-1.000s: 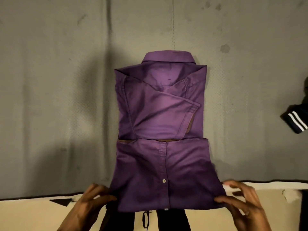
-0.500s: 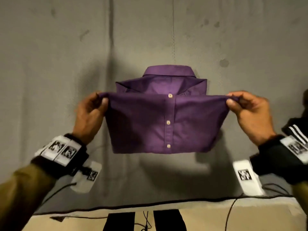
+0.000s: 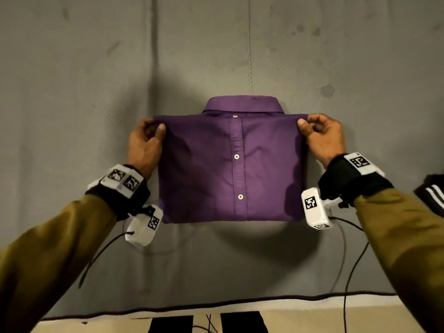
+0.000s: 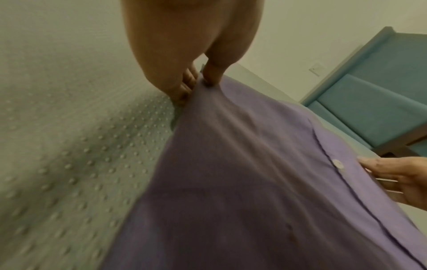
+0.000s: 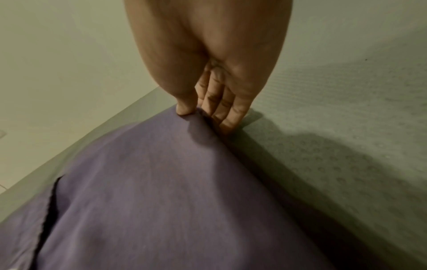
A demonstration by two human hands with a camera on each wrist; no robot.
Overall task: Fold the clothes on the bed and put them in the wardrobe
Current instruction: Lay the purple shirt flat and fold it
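Head view: half a second ago the purple shirt had its lower half lifted in the air; now that half lies folded up to just below the collar, flat on the bed. The left hand and right hand pinch its top corners.

Left wrist view: thumb and fingers grip the shirt's corner.

Right wrist view: thumb presses the cloth, fingers tucked beneath. Folding looks nearly finished; the wardrobe comes next.
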